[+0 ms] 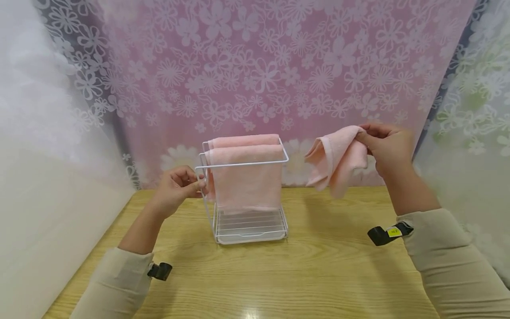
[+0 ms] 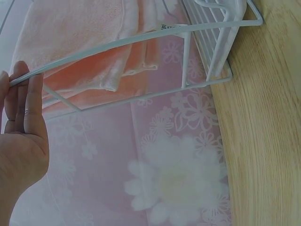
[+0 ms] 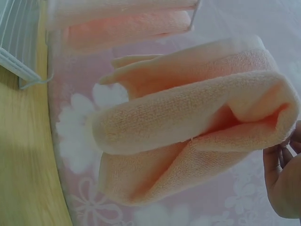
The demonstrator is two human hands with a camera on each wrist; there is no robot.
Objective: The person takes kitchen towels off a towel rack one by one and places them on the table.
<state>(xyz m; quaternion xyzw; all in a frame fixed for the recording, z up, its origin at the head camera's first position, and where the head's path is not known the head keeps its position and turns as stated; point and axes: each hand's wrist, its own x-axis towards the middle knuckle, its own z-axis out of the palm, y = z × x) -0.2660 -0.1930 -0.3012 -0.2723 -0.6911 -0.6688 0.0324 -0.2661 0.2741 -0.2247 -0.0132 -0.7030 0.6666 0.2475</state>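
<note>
A white wire rack (image 1: 247, 164) stands on the table, with two pink towels (image 1: 247, 186) draped over its upper bars. My left hand (image 1: 181, 188) pinches the rack's left side wire between thumb and fingers, as the left wrist view also shows the hand (image 2: 26, 108) at that wire. To the right of the rack, my right hand (image 1: 388, 146) pinches another pink towel (image 1: 338, 155) by its upper corner. That towel hangs above the table in loose folds; in the right wrist view the towel (image 3: 188, 113) fills the middle, with the fingertips at its right end.
A white tray (image 1: 251, 239) forms the base under the rack's wire grid. Behind the wooden table (image 1: 318, 266) hangs a pink floral curtain (image 1: 263, 66), with pale sheets on the left and right sides. Black wrist cameras sit on both sleeves.
</note>
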